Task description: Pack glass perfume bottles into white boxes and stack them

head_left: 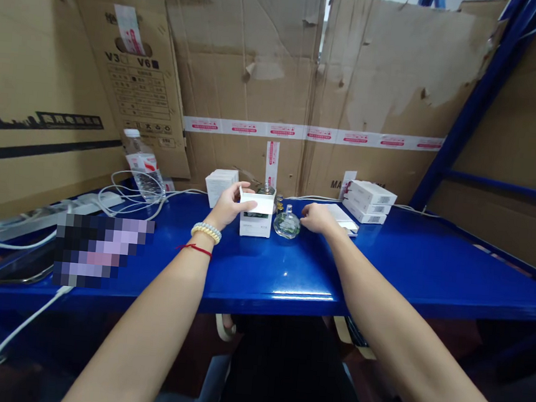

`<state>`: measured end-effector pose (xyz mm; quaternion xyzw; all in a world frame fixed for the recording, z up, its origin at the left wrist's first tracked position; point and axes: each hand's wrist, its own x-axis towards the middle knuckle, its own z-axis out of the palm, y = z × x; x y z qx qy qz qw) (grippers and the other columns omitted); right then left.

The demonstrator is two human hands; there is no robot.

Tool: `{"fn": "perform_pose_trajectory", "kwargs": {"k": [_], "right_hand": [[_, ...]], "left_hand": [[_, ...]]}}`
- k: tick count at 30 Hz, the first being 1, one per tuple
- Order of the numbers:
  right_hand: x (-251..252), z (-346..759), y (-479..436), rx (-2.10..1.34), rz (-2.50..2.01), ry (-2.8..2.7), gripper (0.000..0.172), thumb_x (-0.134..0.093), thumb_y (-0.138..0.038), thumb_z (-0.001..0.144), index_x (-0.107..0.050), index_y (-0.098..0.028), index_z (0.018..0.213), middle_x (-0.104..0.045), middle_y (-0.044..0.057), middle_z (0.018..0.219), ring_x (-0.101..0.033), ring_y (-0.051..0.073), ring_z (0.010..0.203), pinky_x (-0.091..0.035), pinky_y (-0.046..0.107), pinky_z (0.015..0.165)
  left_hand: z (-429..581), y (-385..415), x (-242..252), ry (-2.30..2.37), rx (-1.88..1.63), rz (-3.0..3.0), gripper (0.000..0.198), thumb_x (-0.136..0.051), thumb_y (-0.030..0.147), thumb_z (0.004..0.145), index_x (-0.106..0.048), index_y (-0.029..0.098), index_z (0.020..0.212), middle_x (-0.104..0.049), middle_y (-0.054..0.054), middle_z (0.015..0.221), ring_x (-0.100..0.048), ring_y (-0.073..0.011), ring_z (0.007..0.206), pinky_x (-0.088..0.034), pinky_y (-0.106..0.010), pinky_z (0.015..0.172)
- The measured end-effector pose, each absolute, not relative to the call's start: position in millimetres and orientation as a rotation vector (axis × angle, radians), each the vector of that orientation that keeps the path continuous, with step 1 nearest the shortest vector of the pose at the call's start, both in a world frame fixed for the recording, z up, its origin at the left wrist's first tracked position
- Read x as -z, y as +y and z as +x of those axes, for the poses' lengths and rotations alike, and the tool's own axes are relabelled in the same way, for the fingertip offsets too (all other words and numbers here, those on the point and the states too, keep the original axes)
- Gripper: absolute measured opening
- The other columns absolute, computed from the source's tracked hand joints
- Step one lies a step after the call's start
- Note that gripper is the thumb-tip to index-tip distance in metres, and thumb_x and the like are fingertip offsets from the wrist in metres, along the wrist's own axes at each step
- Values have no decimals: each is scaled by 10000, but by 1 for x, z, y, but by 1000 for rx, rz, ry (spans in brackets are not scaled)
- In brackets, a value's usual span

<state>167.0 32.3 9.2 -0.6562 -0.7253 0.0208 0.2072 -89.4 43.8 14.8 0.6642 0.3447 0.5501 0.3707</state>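
Note:
My left hand (230, 206) grips a small white carton (255, 227) standing on the blue table (261, 275), its thumb across the raised front flap. A dark green item shows in the opening below the flap. Just right of the carton stands a round, clear glass bottle (287, 224) with a narrow neck. My right hand (318, 218) is beside that bottle, apart from it, with fingers curled and their tips hidden. Behind this hand lies a flat white box (339, 216). Small gold-coloured pieces (280, 202) and another glass bottle (266, 189) are partly visible behind the carton.
White boxes are stacked (370, 201) at the back right, and more white cartons (220, 184) stand behind my left hand. On the left are a plastic water bottle (144, 166), white cables, a power strip (36, 215) and a phone (23, 264). Cardboard sheets (249, 93) wall the back.

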Motion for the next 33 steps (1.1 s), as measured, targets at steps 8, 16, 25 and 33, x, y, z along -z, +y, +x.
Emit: {"fn": "perform_pose_trajectory", "kwargs": {"k": [8,16,25,33], "right_hand": [[-17,159,16,-101,-1379,-1659,289,-531,-186,799,-621,-159,1072,-702,68,919,-638,176,866,-469,304,846],[-27,142,-2,-227,-975,-1607,178,-528,-301,816,-554,-180,944,-638,44,902,-592,134,803,-471,252,720],[-22,144,1,-176,-1023,-1736,158,-514,-289,813,-586,-177,896,-643,36,861,-584,141,781,-451,266,742],[-8,151,10,-482,-1068,-1996,450,-655,-186,618,-491,-205,1037,-610,17,964,-570,136,807,-473,266,762]], "left_hand": [[-88,42,-17,901,-1434,1676,671,-828,314,480,-532,152,1059,-653,-81,1004,-619,-226,952,-487,-378,845],[-89,43,-16,910,-1432,1689,643,-825,326,486,-548,149,1039,-655,-69,969,-623,-204,874,-498,-356,784],[-88,44,-16,896,-1429,1698,639,-828,327,479,-548,146,1024,-652,-73,971,-616,-201,871,-495,-367,806],[-88,49,-12,878,-1429,1730,610,-819,330,506,-560,154,1029,-653,-81,994,-616,-215,922,-488,-401,868]]}}
